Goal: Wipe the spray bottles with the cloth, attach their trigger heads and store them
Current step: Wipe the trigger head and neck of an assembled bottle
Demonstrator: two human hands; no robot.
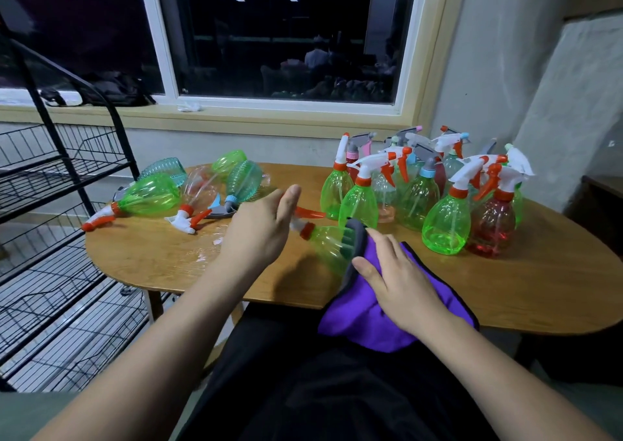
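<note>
A green spray bottle (328,245) with a white and orange trigger head (305,218) lies tilted over the table's front, neck pointing left. A purple cloth (362,309) with a grey edge covers its base and hangs over the table edge. My right hand (401,282) lies over the cloth, thumb and fingers spread round the wrapped base. Fingers straight, my left hand (263,228) is at the trigger head; whether it touches the head is hidden. Several upright bottles with heads (445,225) stand at the right. Several more bottles (151,194) lie on their sides at the left.
The wooden table (161,255) has a rounded front edge and a wet patch left of my left hand. A black wire rack (50,177) with several shelves stands to the left. Behind the table are a window sill and a wall.
</note>
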